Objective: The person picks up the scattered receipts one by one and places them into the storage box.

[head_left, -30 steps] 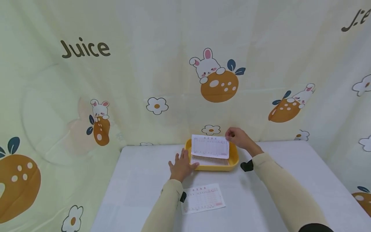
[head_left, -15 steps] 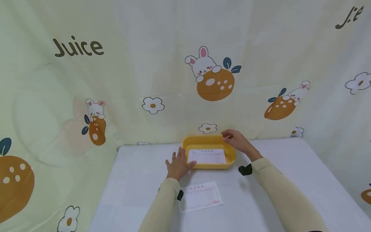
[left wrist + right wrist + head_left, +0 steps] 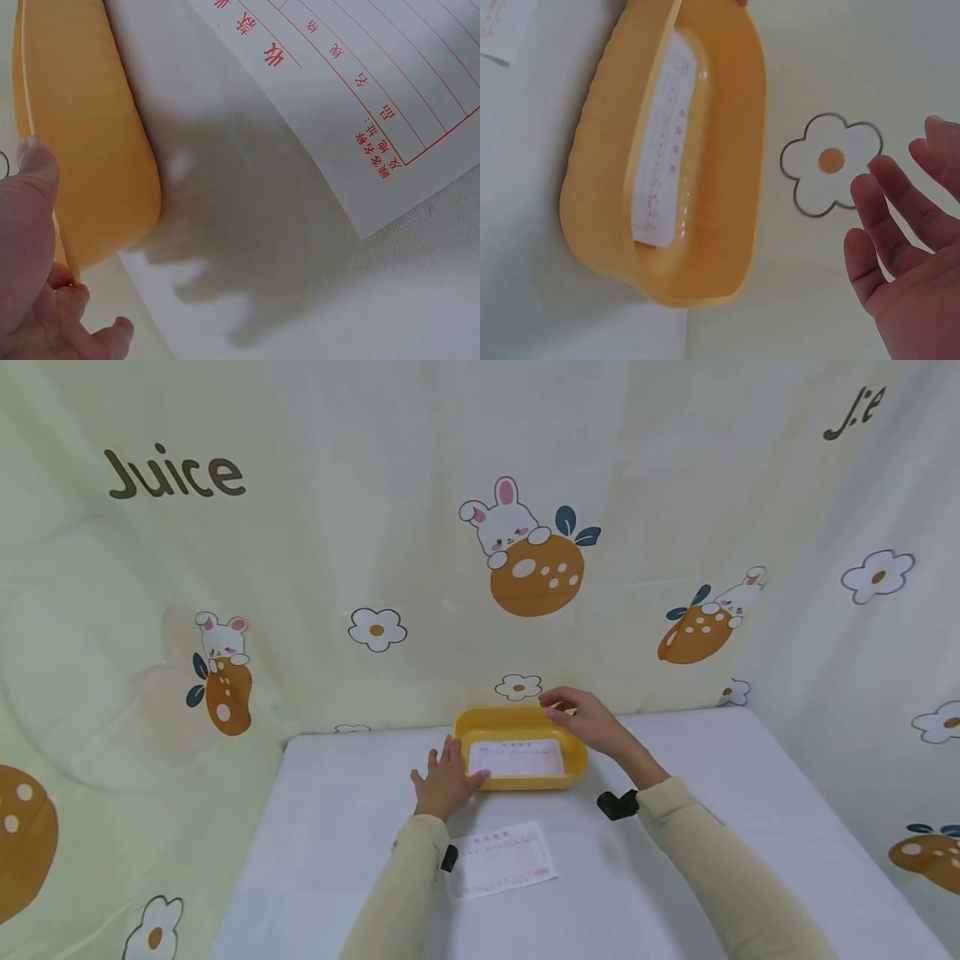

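A yellow plastic tray (image 3: pixel 532 783) stands at the back of the table, with printed receipt slips (image 3: pixel 516 758) lying flat in it. Against the tray's front left corner rests my left hand (image 3: pixel 442 785), its fingers spread and its thumb over the front rim. The left wrist view shows that thumb (image 3: pixel 37 161) on the rim. Above the tray's back right side hovers my right hand (image 3: pixel 588 722), fingers relaxed and nothing held. In the right wrist view, its fingers (image 3: pixel 907 217) are apart from the tray. Another receipt slip (image 3: pixel 498 860), printed in red, lies on the table in front.
The white table (image 3: pixel 622 885) ends at the back against a curtain (image 3: pixel 420 527) printed with rabbits, oranges and flowers. Small black wrist mounts (image 3: pixel 618 806) sit on both sleeves.
My right hand has let go of a receipt slip, which dropped flat into the tray. Its fingers have loosened. The left hand stays at the tray while the head view shifts slightly.
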Motion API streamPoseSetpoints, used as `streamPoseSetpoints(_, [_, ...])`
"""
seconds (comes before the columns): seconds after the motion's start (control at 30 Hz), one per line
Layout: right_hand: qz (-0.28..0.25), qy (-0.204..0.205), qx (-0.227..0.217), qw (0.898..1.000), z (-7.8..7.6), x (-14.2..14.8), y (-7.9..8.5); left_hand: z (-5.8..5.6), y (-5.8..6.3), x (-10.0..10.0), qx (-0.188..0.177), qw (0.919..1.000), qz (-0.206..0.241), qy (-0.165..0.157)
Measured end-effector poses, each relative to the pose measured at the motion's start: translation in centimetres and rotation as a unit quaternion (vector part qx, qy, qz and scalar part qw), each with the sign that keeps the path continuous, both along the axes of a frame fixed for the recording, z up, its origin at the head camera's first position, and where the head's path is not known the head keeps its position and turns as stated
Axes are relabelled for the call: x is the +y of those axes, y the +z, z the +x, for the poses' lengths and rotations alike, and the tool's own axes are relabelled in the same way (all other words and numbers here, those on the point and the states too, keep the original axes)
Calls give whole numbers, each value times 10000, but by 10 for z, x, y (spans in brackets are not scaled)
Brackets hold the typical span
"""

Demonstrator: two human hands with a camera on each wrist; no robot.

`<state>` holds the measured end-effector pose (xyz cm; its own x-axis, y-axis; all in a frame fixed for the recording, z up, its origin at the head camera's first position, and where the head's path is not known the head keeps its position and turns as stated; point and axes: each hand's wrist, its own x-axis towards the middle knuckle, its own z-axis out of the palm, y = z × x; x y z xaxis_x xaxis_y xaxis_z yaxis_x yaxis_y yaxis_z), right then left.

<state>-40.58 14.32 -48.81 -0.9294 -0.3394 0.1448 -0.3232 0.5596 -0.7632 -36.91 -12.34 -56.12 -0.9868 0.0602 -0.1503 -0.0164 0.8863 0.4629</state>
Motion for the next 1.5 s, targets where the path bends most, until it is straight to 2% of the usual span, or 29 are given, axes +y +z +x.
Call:
streamPoseSetpoints(0.1, [34, 77, -95, 9999, 9, -6, 1, 1, 1, -2, -24, 10000, 3, 11])
streamPoseSetpoints(0.2, [87, 228, -149, 9996, 20, -8, -5, 0, -1, -2, -32, 10000, 3, 17])
streamPoseSetpoints(0.37, [199, 535, -226, 9981, 39, -8, -27, 0, -2, -1, 10, 10000, 78, 14])
streamPoseSetpoints(0.5, [199, 592, -517, 9967, 52, -10, -46, 0, 1, 0, 46, 9998, 180, 29])
streamPoseSetpoints(0.7, [141, 680, -906, 9935, 65, -15, -81, -2, 0, -1, -1, 9999, 86, 63])
streamPoseSetpoints(0.87, [270, 689, -938, 9928, 70, -18, -105, -5, -4, -1, -56, 10000, 2, 56])
streamPoseSetpoints(1.03, [528, 472, -1129, 9911, 72, -22, -118, -5, -4, 0, -86, 10000, -17, 30])
streamPoseSetpoints(1.23, [739, 399, -1093, 9905, 70, -24, -126, -5, -2, 0, -30, 10000, 49, 31])
streamPoseSetpoints(1.5, [865, 460, -1058, 9895, 70, -23, -126, -5, -5, -1, -33, 10000, 38, 63])
